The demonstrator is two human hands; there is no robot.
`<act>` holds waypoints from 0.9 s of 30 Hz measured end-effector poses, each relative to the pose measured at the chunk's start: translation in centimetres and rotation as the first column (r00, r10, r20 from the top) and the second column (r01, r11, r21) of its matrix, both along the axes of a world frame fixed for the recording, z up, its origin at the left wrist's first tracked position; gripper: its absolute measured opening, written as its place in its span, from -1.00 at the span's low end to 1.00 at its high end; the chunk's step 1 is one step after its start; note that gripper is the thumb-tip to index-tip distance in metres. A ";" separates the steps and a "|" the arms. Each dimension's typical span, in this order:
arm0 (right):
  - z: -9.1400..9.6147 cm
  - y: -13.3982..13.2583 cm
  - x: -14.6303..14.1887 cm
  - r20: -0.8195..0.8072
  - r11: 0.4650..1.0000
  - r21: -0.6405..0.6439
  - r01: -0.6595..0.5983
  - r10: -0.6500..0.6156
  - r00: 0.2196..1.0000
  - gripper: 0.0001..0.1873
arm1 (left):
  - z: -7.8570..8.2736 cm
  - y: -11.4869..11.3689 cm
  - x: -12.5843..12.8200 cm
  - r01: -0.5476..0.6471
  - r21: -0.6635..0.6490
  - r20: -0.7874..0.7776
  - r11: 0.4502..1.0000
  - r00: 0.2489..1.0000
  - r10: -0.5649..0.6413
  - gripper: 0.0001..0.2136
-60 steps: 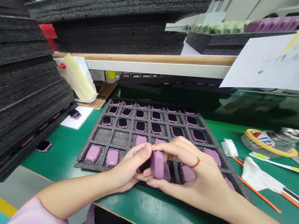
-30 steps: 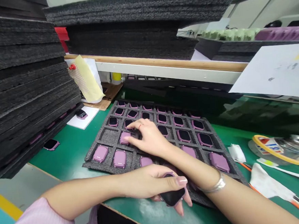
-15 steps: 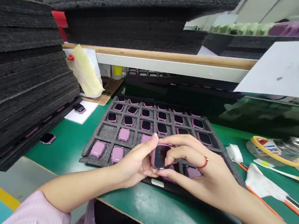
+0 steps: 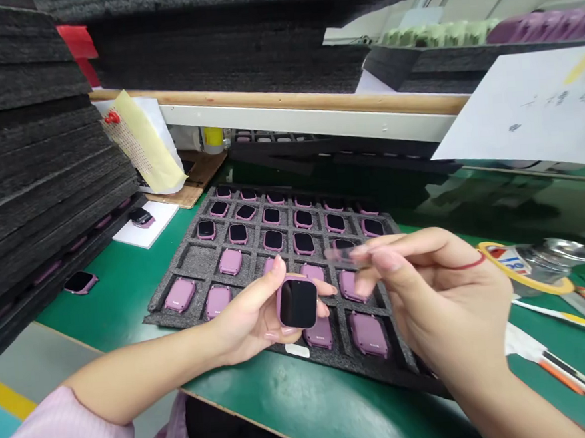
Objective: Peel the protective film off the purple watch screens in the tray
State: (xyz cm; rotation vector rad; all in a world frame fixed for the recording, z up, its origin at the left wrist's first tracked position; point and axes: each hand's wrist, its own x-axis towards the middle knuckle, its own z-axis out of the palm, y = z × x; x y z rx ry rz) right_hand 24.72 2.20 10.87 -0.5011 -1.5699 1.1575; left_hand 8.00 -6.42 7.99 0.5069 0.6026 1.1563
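My left hand (image 4: 251, 312) grips a pink watch body (image 4: 297, 303) with its black screen facing me, just above the near edge of a dark foam tray (image 4: 188, 261). My right hand (image 4: 441, 295) is raised to the right of it, thumb and fingers pinched on a thin clear film (image 4: 342, 253) that is blurred. The tray's pockets hold several more pink watch bodies; the far rows lie screen up, the near rows lie back up. One pocket at the left of the tray is bare.
Tall stacks of dark foam trays (image 4: 33, 164) stand at the left and behind. Two loose watch bodies (image 4: 80, 282) lie on the green mat at the left, one on a white card (image 4: 145, 224). A tape roll (image 4: 523, 266), cloth and sticks lie at the right.
My right hand has lifted up and to the right, pulling a clear film off the screen. My left hand still holds the watch body, now turned more squarely toward me.
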 end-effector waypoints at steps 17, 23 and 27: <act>-0.3 0.1 0.8 0.118 0.890 0.449 0.081 -0.149 0.982 -0.78 | 0.3 0.0 0.3 -0.005 0.001 0.007 1.000 1.000 0.005 -0.53; 0.9 -0.4 2.0 0.359 0.635 0.738 -0.228 -0.083 0.930 -0.69 | 0.5 -0.1 0.3 -0.016 0.011 0.024 1.000 1.000 0.016 -0.57; 0.2 -1.5 2.7 0.471 0.677 0.659 -0.327 -0.034 0.881 -0.69 | 0.9 -0.1 0.3 0.001 0.020 0.002 1.000 1.000 -0.001 -0.54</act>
